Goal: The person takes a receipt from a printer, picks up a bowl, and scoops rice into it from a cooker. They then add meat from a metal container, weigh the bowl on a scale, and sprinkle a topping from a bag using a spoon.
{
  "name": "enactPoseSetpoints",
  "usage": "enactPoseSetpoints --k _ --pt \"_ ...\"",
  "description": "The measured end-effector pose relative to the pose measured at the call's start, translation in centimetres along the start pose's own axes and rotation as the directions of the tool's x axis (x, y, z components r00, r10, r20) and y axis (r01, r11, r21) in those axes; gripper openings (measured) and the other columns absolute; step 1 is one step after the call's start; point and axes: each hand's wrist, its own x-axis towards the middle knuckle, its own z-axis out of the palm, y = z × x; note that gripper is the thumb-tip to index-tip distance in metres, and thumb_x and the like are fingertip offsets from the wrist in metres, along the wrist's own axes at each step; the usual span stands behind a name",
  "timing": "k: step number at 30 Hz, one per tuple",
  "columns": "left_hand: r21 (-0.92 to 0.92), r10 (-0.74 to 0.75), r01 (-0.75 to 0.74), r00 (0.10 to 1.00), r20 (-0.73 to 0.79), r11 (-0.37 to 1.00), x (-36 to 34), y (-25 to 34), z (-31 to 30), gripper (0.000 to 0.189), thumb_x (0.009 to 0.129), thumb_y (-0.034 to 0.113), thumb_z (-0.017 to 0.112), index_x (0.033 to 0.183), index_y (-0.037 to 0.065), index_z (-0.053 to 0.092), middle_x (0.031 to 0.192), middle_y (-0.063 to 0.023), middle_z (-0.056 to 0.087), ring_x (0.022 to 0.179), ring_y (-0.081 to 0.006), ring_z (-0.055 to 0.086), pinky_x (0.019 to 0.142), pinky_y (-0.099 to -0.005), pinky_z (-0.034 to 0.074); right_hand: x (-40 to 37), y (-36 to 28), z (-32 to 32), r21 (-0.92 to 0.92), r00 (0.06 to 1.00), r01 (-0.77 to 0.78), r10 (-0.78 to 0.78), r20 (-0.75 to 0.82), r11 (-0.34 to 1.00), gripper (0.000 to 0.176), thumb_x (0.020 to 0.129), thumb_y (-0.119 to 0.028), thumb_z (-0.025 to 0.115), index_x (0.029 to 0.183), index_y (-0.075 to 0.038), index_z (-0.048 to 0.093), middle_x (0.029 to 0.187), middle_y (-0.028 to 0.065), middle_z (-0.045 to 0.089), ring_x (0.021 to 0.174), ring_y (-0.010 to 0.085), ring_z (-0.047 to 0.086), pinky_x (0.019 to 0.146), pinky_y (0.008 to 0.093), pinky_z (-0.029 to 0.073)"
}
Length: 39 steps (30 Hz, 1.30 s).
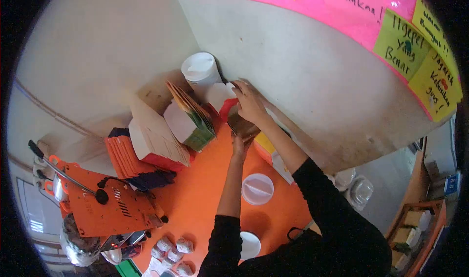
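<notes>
Against the back wall, my right hand [250, 103] reaches over the top of a brown paper carton [239, 125], its fingers bent over the upper edge. My left hand [239, 146] grips the same carton from below, fingers at its lower corner. A white and red carton piece [221, 97] stands right beside it. To the left are upright stacks of flattened food boxes: one brown and green [201, 133], one white and red [154, 143], one orange and dark blue [131, 157]. Under my right forearm lies a yellow and white box [268, 147].
White lidded tubs [200, 68] are stacked in the corner. A white round lid [257, 189] and a white bowl [250, 245] are on the orange table [195, 199]. An orange machine with a lever [107, 199] stands left, near several small wrapped packets [173, 252]. Clear plastic containers [360, 191] sit right.
</notes>
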Motion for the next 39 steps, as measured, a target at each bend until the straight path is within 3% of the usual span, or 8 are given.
enactPoseSetpoints --k 6,14,21,23,25,28,36,39 --pt "0.356 0.088 -0.033 0.986 -0.141 0.934 -11.9 4.4 0.6 0.057 0.089 0.041 0.056 0.135 0.014 0.037 0.127 -0.0121 0.038 0.112 -0.0296 0.047 0.093 -0.0428 0.042 -10.2 -4.6 -6.8 0.451 0.944 -0.327 0.264 0.200 0.830 0.019 0.078 -0.004 0.059 0.097 -0.006 0.062 0.098 0.0128 0.061 0.088 0.0318 0.062 0.075 0.0420 0.050" --pt "0.955 -0.214 -0.187 0.967 0.137 -0.232 -32.5 5.5 -9.9 0.068 0.071 0.035 0.075 0.127 0.009 0.047 0.123 -0.0164 0.050 0.123 -0.0328 0.040 0.099 -0.0430 0.036 -30.7 -8.4 -4.1 -0.082 0.821 -0.183 0.198 0.536 0.980 0.023 0.079 -0.016 0.060 0.102 -0.012 0.057 0.093 0.0107 0.064 0.074 0.0316 0.064 0.062 0.0456 0.052" --pt "0.984 -0.388 -0.122 0.907 0.163 0.130 -36.9 4.9 -15.2 0.053 0.076 0.013 0.063 0.126 0.009 0.048 0.111 -0.0151 0.060 0.094 -0.0372 0.061 0.078 -0.0494 0.053 -36.1 -10.3 -8.7 0.152 0.741 -0.562 0.413 0.529 0.813 0.027 0.083 -0.015 0.059 0.109 -0.007 0.055 0.094 0.0136 0.062 0.076 0.0269 0.065 0.064 0.0437 0.053" --pt "0.826 -0.445 0.308 0.892 -0.079 0.471 -38.5 5.9 -10.4 0.050 0.075 0.006 0.056 0.124 0.004 0.048 0.110 -0.0140 0.060 0.097 -0.0339 0.061 0.076 -0.0433 0.056 -38.6 -10.2 -10.9 0.381 0.745 -0.642 0.423 0.516 0.666 0.025 0.084 -0.014 0.059 0.108 -0.006 0.056 0.092 0.0123 0.062 0.076 0.0243 0.064 0.065 0.0413 0.053" --pt "0.659 -0.470 0.354 0.883 -0.001 0.663 -37.9 4.1 -10.1 0.049 0.074 0.006 0.055 0.123 0.002 0.048 0.108 -0.0139 0.061 0.097 -0.0330 0.062 0.075 -0.0413 0.058 -40.6 -11.0 -14.8 0.760 0.640 -0.636 0.460 0.615 -0.131 0.025 0.087 -0.014 0.059 0.109 -0.004 0.056 0.089 0.0084 0.062 0.075 0.0199 0.063 0.069 0.0355 0.053" --pt "0.333 -0.478 0.422 0.872 0.106 0.843 -38.6 2.2 -7.2 0.045 0.080 0.009 0.055 0.122 -0.004 0.046 0.105 -0.0160 0.062 0.096 -0.0321 0.062 0.074 -0.0401 0.058 -44.0 -12.4 -20.5 0.818 0.572 -0.317 0.592 0.568 -0.479 0.028 0.087 -0.013 0.059 0.113 -0.003 0.056 0.091 0.0057 0.063 0.076 0.0179 0.062 0.070 0.0327 0.053" --pt "-0.014 -0.645 0.760 0.562 0.518 0.650 -44.5 -14.4 3.4 0.052 0.093 0.034 0.049 0.131 0.000 0.042 0.122 -0.0232 0.054 0.101 -0.0327 0.060 0.077 -0.0373 0.056 -58.2 -14.9 -35.8 0.804 0.579 -0.427 0.558 0.594 -0.413 0.045 0.086 -0.019 0.062 0.125 -0.002 0.048 0.107 0.0099 0.060 0.087 0.0192 0.061 0.076 0.0319 0.052" --pt "0.122 -0.642 0.992 -0.118 0.757 -0.039 -50.4 -20.6 11.5 0.051 0.092 0.037 0.050 0.133 0.008 0.041 0.125 -0.0156 0.053 0.101 -0.0295 0.056 0.082 -0.0441 0.053 -68.7 -15.0 -42.3 0.801 0.537 0.160 0.732 0.420 -0.577 0.049 0.086 -0.022 0.062 0.128 -0.003 0.045 0.110 0.0103 0.058 0.088 0.0189 0.060 0.076 0.0310 0.052"
